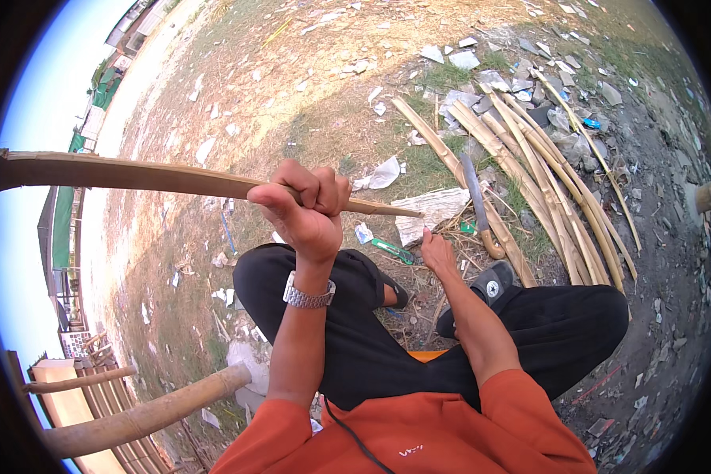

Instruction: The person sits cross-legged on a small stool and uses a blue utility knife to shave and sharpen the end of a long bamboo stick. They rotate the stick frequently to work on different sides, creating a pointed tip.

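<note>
My left hand, a metal watch on its wrist, is closed round a long bamboo strip. The strip runs from the far left and narrows to an end over a pale, rough wooden board on the ground. Beside that end, my right hand is closed, thumb or finger pointing at the board; whatever it grips is too small or hidden to name. A long-bladed knife with a wooden handle lies just right of the board. A green utility knife lies near my left foot.
Several split bamboo strips lie in a bundle on the right. Broken tile pieces and litter cover the ground beyond. Thick bamboo poles stand close at the lower left. My bent legs frame the work spot.
</note>
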The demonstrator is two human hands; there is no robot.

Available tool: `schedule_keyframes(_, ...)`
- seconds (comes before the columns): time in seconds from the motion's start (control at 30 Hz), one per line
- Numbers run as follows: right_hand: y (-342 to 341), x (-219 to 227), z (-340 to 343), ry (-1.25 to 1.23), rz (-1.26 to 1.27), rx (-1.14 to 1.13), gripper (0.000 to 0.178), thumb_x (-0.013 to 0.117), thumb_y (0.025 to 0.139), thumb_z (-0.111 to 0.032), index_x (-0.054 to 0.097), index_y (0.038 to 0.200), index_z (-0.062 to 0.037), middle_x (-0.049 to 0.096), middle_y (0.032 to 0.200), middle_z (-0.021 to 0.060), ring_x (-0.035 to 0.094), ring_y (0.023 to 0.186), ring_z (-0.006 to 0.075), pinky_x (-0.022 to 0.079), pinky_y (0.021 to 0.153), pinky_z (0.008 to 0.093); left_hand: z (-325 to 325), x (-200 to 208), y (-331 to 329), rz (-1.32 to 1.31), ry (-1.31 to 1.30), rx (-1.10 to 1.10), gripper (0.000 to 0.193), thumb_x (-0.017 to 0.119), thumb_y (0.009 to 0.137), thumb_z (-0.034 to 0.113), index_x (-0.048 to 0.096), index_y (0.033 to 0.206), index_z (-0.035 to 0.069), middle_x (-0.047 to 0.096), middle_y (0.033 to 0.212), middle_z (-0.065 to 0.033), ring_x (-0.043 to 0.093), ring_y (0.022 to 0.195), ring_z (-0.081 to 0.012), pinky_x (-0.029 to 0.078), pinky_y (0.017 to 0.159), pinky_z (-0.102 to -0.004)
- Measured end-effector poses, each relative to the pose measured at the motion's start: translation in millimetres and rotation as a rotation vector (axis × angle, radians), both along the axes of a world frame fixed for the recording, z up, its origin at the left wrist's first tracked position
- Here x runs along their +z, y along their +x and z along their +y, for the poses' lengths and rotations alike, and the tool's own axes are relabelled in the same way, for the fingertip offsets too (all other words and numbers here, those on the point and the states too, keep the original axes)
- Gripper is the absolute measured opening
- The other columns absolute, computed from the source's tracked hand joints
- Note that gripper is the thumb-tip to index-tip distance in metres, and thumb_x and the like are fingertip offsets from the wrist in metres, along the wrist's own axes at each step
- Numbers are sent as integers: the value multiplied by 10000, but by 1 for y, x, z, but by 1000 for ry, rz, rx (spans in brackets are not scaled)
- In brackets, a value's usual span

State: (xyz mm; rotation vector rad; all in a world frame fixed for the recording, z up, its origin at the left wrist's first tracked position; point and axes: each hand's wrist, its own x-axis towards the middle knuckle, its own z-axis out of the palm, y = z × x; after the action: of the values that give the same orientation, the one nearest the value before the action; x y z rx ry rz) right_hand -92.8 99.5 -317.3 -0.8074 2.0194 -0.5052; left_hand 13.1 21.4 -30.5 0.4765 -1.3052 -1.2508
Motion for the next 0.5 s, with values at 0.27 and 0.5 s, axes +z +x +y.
schedule_keyframes(0.27,-3,-9,-5,65,71,49,628,257,936,-457,620,1019,49,568,1060,320,533,1026,461,395,924,495,0,0,10,11,-27,-31,606,261,844,695,255,626,129,163,447,49,86,394,-64,103,378,-255)
schedule_keyframes(0.5,9,-4,-4,-77,39,32,626,270,939,-458,609,1005,64,586,978,327,541,997,460,402,892,499,-2,-4,10,30,-20,0,613,307,843,687,292,624,115,194,472,49,139,406,-64,139,403,-261)
